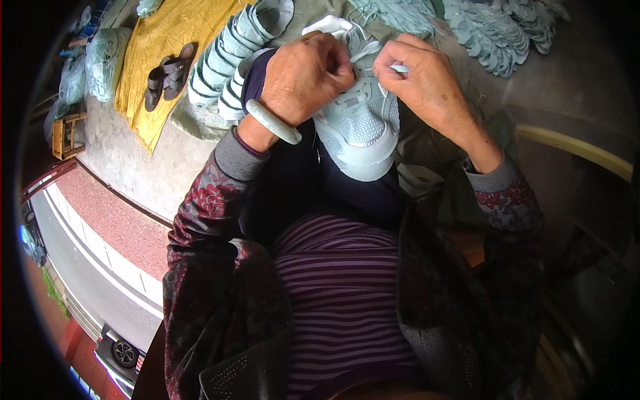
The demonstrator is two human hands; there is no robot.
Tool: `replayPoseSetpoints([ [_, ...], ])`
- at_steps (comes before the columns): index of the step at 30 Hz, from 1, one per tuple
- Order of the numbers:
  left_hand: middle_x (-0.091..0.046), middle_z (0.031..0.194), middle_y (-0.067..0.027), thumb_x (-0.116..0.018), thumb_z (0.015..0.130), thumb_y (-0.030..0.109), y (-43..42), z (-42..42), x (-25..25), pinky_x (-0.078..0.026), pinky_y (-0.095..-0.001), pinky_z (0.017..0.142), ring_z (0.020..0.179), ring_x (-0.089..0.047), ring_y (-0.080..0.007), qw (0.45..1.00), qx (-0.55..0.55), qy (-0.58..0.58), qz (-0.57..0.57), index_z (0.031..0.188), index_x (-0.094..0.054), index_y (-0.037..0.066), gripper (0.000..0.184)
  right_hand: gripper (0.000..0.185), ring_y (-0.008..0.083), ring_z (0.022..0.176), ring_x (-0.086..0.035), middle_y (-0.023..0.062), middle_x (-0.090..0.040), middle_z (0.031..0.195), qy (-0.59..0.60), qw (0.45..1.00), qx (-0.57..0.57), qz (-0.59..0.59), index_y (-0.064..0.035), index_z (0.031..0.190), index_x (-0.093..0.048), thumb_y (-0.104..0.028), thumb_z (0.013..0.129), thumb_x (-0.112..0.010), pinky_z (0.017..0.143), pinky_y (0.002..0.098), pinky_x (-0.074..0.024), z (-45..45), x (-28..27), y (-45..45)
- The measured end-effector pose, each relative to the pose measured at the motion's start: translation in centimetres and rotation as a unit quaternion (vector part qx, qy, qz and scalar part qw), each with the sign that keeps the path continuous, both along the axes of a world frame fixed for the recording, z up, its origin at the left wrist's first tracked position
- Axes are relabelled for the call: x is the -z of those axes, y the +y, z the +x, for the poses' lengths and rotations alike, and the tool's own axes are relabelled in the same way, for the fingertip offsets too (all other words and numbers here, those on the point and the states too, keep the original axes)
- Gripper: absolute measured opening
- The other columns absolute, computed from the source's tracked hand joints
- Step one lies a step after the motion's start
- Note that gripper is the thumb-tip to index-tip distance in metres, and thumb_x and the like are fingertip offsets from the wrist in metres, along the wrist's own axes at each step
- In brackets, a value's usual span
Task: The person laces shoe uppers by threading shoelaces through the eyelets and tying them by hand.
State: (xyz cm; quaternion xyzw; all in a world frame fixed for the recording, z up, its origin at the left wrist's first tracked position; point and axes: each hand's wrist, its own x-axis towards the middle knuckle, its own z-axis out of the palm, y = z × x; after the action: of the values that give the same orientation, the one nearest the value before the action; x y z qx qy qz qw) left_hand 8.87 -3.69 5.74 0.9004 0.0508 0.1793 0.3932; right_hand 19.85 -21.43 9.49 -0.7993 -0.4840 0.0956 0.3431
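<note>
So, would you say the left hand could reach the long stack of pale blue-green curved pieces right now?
Probably yes: the left hand is near the stack, with nothing visibly blocking its upper end, though it is busy at the pale laced shoe.

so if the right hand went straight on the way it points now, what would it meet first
Probably the pale shoe, around its laced part; the right hand points forward and leftward across it, though depth there is unclear.

bright at left, dim right, edges curved dark
</note>
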Motion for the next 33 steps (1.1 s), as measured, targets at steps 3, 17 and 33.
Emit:
replayPoseSetpoints([
  [3,-0.068,0.079,-0.0111,-0.07,0.075,0.015,-0.1,0.3,0.4,-0.054,-0.0384,0.066,0.071,-0.068,-0.0305,1.0,-0.023,-0.01,-0.017,0.08,-0.068,0.005,0.011,0.008,0.0249,0.069,-0.059,0.0092,-0.056,0.079,0.011,1.0,0.001,0.002,-0.0011,0.084,-0.063,-0.006,0.083,-0.069,0.064,0.0359,-0.0474,0.1,0.0,-0.1],
  [17,-0.067,0.077,-0.0075,-0.077,0.076,0.015,-1.2,-1.3,-0.4,-0.05,-0.0392,0.064,0.071,-0.065,-0.03,0.996,-0.054,-0.058,0.048,0.084,-0.066,0.008,0.015,0.009,0.0242,0.067,-0.058,0.0081,-0.056,0.077,0.012,1.0,0.006,0.014,-0.0014,0.081,-0.061,-0.003,0.081,-0.069,0.062,0.0349,-0.0472,-0.1,-0.3,0.2],
  [33,-0.072,0.08,-0.0125,-0.072,0.083,0.013,-1.9,-2.1,-0.6,-0.054,-0.0314,0.064,0.069,-0.071,-0.0248,0.986,-0.079,0.066,-0.13,0.099,-0.073,0.004,0.018,0.009,0.0249,0.069,-0.059,0.0079,-0.056,0.077,-0.004,1.0,-0.003,0.012,-0.002,0.081,-0.059,-0.003,0.081,-0.068,0.062,0.0359,-0.0481,0.3,0.5,0.8],
])
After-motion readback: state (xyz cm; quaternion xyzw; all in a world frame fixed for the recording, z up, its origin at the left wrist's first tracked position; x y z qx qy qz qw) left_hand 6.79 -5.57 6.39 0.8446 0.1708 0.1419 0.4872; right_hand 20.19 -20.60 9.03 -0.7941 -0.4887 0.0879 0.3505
